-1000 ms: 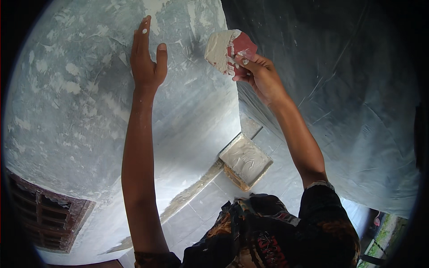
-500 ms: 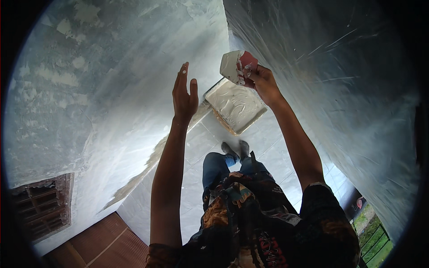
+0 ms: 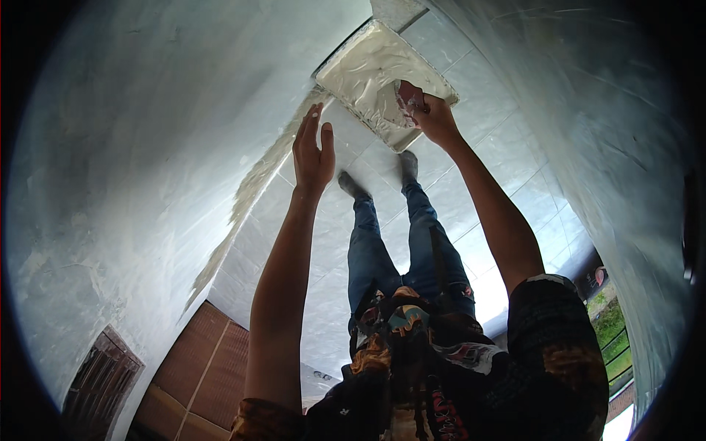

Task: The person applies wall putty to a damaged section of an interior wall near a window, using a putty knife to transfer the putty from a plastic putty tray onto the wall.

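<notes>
My right hand [image 3: 437, 120] is closed on a putty scraper [image 3: 410, 101] with a dark red grip, smeared with white paste. The scraper is over the lower right part of a square tray [image 3: 356, 113]; I cannot tell whether its blade touches the paste. Thick, creamy white plaster [image 3: 371, 66] with a rippled surface fills the tray. My left hand [image 3: 314, 156] is raised near the tray's lower left side, empty. Its fingers point up and the thumb stands apart, with a white speck near the fingertips.
A grey-white plastered wall [image 3: 147, 147] rises on the left, another wall [image 3: 588, 110] on the right. Below lies a pale tiled floor [image 3: 323, 242], with my feet just below the tray. A brown wooden grille [image 3: 103, 378] and reddish-brown panels [image 3: 213, 353] are at the lower left.
The view has tilted, so the tray now appears higher and more of my legs shows. The scraper has gone from beyond the tray's far edge to over the plaster. My left hand remains open.
</notes>
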Demonstrator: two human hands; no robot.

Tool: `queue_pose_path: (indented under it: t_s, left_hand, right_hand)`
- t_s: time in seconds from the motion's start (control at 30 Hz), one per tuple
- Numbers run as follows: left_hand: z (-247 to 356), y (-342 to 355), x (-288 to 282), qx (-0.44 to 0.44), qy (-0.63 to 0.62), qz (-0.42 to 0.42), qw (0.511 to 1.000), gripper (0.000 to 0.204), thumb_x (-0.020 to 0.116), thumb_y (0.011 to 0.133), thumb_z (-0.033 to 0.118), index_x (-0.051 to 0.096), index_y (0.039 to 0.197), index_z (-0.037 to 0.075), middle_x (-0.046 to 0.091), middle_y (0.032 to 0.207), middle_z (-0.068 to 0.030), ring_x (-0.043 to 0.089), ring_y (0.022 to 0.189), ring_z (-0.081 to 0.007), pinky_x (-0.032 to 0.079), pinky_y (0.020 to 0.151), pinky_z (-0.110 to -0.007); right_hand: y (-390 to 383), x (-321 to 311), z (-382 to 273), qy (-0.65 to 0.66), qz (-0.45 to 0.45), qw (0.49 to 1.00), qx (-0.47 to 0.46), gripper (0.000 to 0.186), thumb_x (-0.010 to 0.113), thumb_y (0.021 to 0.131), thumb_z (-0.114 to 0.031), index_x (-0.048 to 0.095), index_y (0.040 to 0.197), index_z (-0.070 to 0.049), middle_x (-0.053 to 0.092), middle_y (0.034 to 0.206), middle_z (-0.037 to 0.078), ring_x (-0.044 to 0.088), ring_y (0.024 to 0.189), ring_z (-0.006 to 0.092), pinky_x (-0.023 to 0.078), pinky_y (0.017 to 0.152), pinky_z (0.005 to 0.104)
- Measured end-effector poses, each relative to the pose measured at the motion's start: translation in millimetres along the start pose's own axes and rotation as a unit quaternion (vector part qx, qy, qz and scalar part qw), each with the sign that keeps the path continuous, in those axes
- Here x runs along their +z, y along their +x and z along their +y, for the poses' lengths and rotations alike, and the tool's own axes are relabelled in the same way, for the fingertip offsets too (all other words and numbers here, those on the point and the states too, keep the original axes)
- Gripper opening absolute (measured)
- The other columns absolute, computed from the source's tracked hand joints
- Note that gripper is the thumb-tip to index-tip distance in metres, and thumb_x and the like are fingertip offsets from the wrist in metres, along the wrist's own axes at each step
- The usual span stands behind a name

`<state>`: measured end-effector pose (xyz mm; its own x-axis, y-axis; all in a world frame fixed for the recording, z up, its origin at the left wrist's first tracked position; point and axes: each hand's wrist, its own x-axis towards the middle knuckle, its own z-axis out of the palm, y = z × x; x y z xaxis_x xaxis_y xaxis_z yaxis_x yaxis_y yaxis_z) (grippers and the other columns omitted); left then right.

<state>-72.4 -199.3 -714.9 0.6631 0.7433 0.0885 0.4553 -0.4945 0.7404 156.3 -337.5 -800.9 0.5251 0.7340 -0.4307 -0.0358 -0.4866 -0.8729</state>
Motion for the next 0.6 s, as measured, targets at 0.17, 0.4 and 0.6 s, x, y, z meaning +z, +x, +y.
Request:
queue_pose_path:
  t_s: [0.17, 0.4, 0.6]
  left_hand:
    - [-48.1, -17.8, 24.1, -0.022, -0.006, -0.035, 0.999, 0.044, 0.048, 0.104, 0.021, 0.055, 0.137, -0.007, 0.058, 0.137, -0.0292, 0.054, 0.132, -0.0428, 0.042, 0.112, -0.047]
    - [-91.2, -24.7, 48.7, -0.023, -0.021, -0.06, 0.998, 0.045, 0.048, 0.105, 0.022, 0.055, 0.137, -0.008, 0.058, 0.137, -0.0307, 0.054, 0.132, -0.0448, 0.042, 0.111, -0.047]
    - [-106.4, -28.2, 47.7, -0.022, -0.019, -0.057, 0.998, 0.046, 0.047, 0.105, 0.023, 0.055, 0.136, -0.01, 0.058, 0.136, -0.0314, 0.054, 0.131, -0.0449, 0.042, 0.111, -0.048]
  right_hand:
    - [29.9, 40.2, 38.6, -0.152, 0.029, 0.988, -0.006, 0.028, 0.064, 0.091, -0.023, 0.067, 0.101, 0.003, 0.071, 0.096, 0.026, 0.068, 0.094, 0.0429, 0.053, 0.082, 0.0475]
    - [82.9, 90.3, 71.7, -0.207, -0.015, 0.977, -0.044, 0.028, 0.057, 0.094, -0.017, 0.065, 0.11, 0.005, 0.07, 0.104, 0.028, 0.068, 0.103, 0.0435, 0.054, 0.089, 0.0498]
    - [120.5, 112.7, 71.8, -0.262, -0.031, 0.963, -0.057, 0.026, 0.056, 0.093, -0.013, 0.065, 0.11, 0.005, 0.07, 0.104, 0.028, 0.069, 0.102, 0.0421, 0.055, 0.087, 0.0483]
